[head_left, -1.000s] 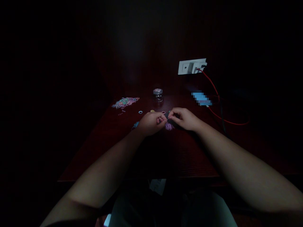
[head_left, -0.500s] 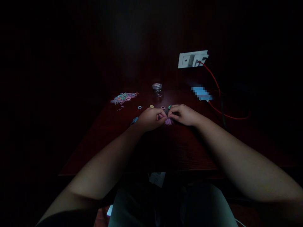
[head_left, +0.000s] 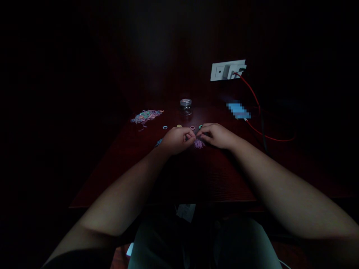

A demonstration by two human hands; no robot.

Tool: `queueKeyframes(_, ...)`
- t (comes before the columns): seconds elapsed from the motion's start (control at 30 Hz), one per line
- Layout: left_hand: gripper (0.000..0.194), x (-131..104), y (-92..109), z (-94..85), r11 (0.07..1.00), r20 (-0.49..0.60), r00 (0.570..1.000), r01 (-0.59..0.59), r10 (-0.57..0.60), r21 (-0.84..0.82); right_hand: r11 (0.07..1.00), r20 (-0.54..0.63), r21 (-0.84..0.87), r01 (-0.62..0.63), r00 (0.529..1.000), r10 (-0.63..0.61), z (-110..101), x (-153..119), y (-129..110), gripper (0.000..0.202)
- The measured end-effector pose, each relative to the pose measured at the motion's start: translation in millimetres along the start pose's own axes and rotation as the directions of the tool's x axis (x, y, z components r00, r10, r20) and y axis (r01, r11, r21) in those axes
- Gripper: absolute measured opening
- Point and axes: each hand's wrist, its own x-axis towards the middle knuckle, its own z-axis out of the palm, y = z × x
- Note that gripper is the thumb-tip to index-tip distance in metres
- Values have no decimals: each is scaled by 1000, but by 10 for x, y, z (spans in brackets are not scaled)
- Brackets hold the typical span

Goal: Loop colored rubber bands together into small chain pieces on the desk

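My left hand (head_left: pixel 178 141) is closed in a pinch, fingertips by the left edge of a small pile of purple elastic bands (head_left: pixel 199 144). Facing it, my right hand (head_left: pixel 216 135) has its fingers bent and pinched just above the same pile. Whatever either pinch holds is too small and dark to make out. Beyond the hands, a blue band ring (head_left: pixel 165 127), a yellow ring (head_left: pixel 179 126), a pink ring (head_left: pixel 192 127) and a green ring (head_left: pixel 200 127) form a row. Blue bands (head_left: pixel 159 142) are partly hidden behind my left hand.
A heap of mixed coloured bands (head_left: pixel 147 116) lies at the table's back left. A clear round jar (head_left: pixel 185 106) stands behind the rings. At right, a phone (head_left: pixel 238 110) is wired by a red cable (head_left: pixel 269 138) to a charger in the wall socket (head_left: pixel 227 70).
My fingertips have drawn slightly apart above the purple bands, so a small gap shows between the hands. The rings and the other objects stay where they were.
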Motion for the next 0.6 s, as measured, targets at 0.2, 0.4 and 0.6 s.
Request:
queueKeyframes(0.2,12,-1,-26,4,1000,9,1000,2,-2,3,1000,-7,15,-16,1000,16,-1,0,-20,17)
queueKeyframes(0.4,12,-2,-22,10,1000,-1,1000,5,-5,-11,998,47,43,-35,998,33,-8,-3,-43,11)
queueKeyframes(0.6,11,10,-7,4,1000,3,1000,2,-2,-10,995,69,78,-58,996,53,8,-15,-29,16)
